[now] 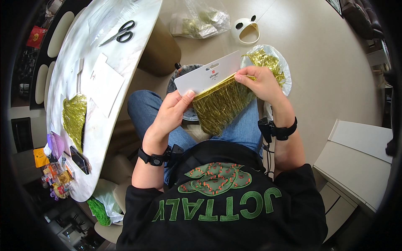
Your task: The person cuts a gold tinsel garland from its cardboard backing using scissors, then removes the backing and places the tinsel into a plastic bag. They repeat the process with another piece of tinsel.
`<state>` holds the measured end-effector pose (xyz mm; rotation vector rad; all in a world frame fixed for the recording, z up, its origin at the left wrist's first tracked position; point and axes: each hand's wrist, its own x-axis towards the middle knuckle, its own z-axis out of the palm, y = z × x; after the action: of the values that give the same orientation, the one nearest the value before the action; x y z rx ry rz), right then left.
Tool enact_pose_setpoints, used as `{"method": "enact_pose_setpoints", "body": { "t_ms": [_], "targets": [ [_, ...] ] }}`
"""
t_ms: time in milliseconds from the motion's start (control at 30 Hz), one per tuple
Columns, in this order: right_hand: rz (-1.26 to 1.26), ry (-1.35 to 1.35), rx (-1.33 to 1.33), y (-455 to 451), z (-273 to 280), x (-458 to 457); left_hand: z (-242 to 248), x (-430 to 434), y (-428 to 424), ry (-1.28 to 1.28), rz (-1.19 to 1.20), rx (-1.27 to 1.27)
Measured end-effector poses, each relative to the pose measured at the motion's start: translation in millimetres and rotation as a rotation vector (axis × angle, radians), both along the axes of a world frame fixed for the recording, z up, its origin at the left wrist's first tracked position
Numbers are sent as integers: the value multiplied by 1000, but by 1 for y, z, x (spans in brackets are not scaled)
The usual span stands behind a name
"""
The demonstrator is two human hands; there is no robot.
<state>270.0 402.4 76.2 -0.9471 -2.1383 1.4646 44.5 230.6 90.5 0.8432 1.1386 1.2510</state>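
Observation:
A white header card (207, 73) with printing and a hang slot is held over my lap, tilted up to the right. Gold tinsel fringe (223, 105) hangs below it from a shiny gold band. My left hand (174, 108) pinches the lower left corner of the card and the band's end, thumb on top. With thumb and forefinger, my right hand (262, 83) grips the gold band near the card's right end. Behind that hand, more gold tinsel (265, 62) spills over a white plastic bag (286, 77).
On the marble table (103, 135) at left lie black-handled scissors (121, 34), white cards (105, 83), a gold fringe piece (74, 119) and a phone (79, 160). A lined bin (172, 84) stands beyond my knees. A clear bag (201, 22) and a white eyed container (246, 29) rest on the floor.

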Motion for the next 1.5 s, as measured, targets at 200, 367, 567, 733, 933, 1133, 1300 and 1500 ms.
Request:
{"method": "enact_pose_setpoints", "body": {
  "t_ms": [200, 367, 567, 733, 933, 1133, 1300, 1500],
  "targets": [
    [-58, -45, 5, -2, 1, -2, 2, 1, -1, 23, -9, 0],
    [-117, -84, 60, -2, 4, -1, 2, 1, -2, 25, -12, 5],
    [-129, 4, 38, 3, -3, 2, 3, -5, -4, 5, -33, 7],
    [-33, 52, -51, 7, -7, 6, 1, -8, -7, -79, -37, 10],
    [2, 199, -352, 6, -7, 10, -3, -18, -9, -221, -42, -10],
    [-34, 214, -343, -5, 5, 8, -17, -20, 11, -127, 196, -73],
    [-181, 262, 378, -38, 11, -23, -30, 19, 35, 248, 590, -122],
    [-138, 204, 746, -61, 6, -45, -16, 55, 24, -197, 301, 140]
  ]
}}
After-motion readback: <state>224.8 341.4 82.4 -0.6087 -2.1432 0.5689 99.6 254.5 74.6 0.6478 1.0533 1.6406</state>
